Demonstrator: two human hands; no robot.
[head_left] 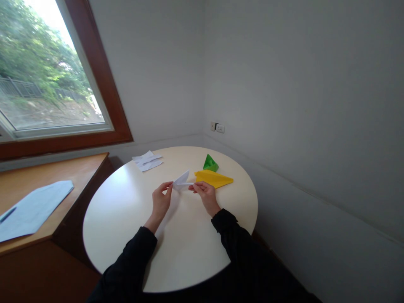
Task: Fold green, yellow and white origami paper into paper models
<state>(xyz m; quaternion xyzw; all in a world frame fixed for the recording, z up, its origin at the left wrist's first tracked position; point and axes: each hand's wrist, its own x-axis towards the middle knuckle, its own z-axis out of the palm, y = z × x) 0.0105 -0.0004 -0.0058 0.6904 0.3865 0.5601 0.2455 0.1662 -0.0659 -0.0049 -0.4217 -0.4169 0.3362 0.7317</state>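
Note:
A folded white paper (182, 179) is held up above the round table, one flap standing upright and another edge lying nearly level. My left hand (162, 200) pinches its left end between thumb and fingers. At the right end of that level edge, my right hand (204, 193) is closed on the paper. Just beyond my right hand lies a yellow paper plane (214, 178), its narrow tip toward the right. Behind the plane sits a green folded paper boat (210, 163). Exact creases in the white paper are too small to make out.
Several white paper pieces (147, 160) lie at the back left of the round table (120, 227). A wooden desk (85, 168) on the left bears a pale blue sheet (41, 206) and a pen (8, 214). Walls and a socket (220, 128) stand behind.

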